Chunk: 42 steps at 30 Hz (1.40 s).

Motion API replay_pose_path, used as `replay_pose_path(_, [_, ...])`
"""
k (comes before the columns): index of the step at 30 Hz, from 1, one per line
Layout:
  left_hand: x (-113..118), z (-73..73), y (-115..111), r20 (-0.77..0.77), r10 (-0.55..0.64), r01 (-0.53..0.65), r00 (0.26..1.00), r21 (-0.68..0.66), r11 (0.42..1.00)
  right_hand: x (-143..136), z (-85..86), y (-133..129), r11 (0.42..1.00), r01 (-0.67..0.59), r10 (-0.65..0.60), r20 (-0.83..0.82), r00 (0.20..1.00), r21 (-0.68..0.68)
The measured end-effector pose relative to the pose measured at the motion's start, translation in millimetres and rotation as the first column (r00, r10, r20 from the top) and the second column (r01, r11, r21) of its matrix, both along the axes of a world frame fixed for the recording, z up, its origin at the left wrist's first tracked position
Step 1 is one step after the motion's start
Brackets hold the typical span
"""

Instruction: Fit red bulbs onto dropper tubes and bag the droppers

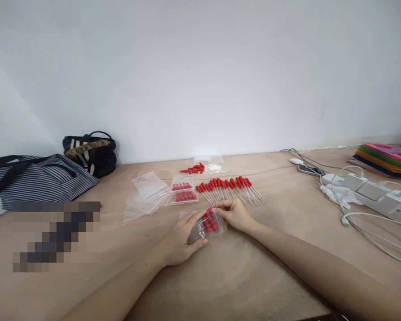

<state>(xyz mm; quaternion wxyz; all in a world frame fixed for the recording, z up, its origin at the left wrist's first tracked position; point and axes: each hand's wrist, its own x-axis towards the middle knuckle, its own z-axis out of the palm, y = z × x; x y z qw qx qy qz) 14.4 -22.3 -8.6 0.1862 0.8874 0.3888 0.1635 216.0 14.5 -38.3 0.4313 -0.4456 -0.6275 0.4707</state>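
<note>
A clear zip bag [211, 224] with red-bulbed droppers inside is held between both hands over the table. My left hand [183, 238] is closed around its left side, thumb below and fingers on top. At the bag's upper right edge, my right hand [234, 214] pinches the plastic near a red bulb. Just beyond lies a fanned row of glass droppers with red bulbs [225, 183], tips toward me. To its left are filled bags of droppers [183, 196] and several flat zip bags [147, 200].
Loose red bulbs [194, 169] and thin clear tubes [215, 167] lie near the wall. A striped bag [47, 178] and a black bag [93, 156] stand left. Chargers with cables [374, 189] and a stack of coloured folders [386, 160] are right. A blurred-out patch [56, 236] covers something at left.
</note>
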Motion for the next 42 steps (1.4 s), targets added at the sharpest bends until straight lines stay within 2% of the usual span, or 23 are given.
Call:
replay_pose_path(2, [0, -0.8, 0, 0.003, -0.001, 0.001, 1.0, 0.009, 1.0, 2, -0.4, 0, 0.992, -0.088, 0.08, 0.091, 0.993, 0.087])
replay_pose_path(4, [0, -1.0, 0, -0.001, -0.003, 0.003, 1.0, 0.014, 1.0, 3, -0.5, 2, 0.985, -0.131, 0.106, 0.213, 0.971, 0.111])
replay_pose_path(7, [0, -1.0, 1, -0.014, -0.012, 0.012, 1.0, 0.024, 1.0, 5, -1.1, 5, 0.989, -0.11, 0.069, 0.362, 0.93, 0.094])
replay_pose_path(11, [0, -0.9, 2, -0.019, -0.037, 0.038, 0.999, 0.063, 0.997, 4, -1.4, 5, 0.987, -0.098, 0.033, 0.434, 0.9, 0.128])
replay_pose_path(19, [-1, -4.0, 3, -0.033, -0.021, 0.025, 0.999, 0.12, 0.992, 2, -1.7, 5, 0.996, -0.062, 0.03, 0.433, 0.901, 0.059])
replay_pose_path(24, [-2, -4.0, 2, -0.065, -0.015, 0.025, 0.998, 0.149, 0.989, 4, -4.1, 4, 0.999, 0.047, -0.044, 0.33, 0.943, 0.0])
replay_pose_path(27, [-1, -3.1, 3, -0.098, -0.035, 0.05, 0.995, 0.15, 0.987, 8, -2.1, 3, 0.997, 0.07, -0.064, 0.17, 0.983, -0.025])
replay_pose_path(29, [-2, -2.7, 3, -0.116, -0.063, 0.08, 0.991, 0.15, 0.985, 11, 0.8, 2, 0.998, 0.0, 0.004, 0.046, 0.999, -0.07])
replay_pose_path(31, [-3, -2.6, 4, -0.126, -0.091, 0.11, 0.988, 0.157, 0.981, 15, 3.7, 2, 0.988, -0.126, 0.129, 0.033, 0.991, -0.087])
replay_pose_path(33, [-4, -2.9, 5, -0.137, -0.114, 0.137, 0.984, 0.178, 0.974, 19, 5.6, 1, 0.975, -0.211, 0.217, 0.102, 0.971, -0.068])
replay_pose_path(37, [-11, -4.8, 14, -0.16, -0.11, 0.154, 0.981, 0.295, 0.943, 31, 10.4, -3, 0.965, -0.256, 0.261, 0.237, 0.936, -0.055])
replay_pose_path(40, [-17, -5.6, 23, -0.118, -0.054, 0.099, 0.992, 0.419, 0.902, 43, 18.9, -9, 0.927, -0.374, 0.359, 0.365, 0.859, -0.031])
replay_pose_path(42, [-19, -5.0, 25, -0.04, -0.023, 0.04, 0.999, 0.473, 0.88, 50, 24.6, -14, 0.907, -0.42, 0.359, 0.447, 0.819, 0.041])
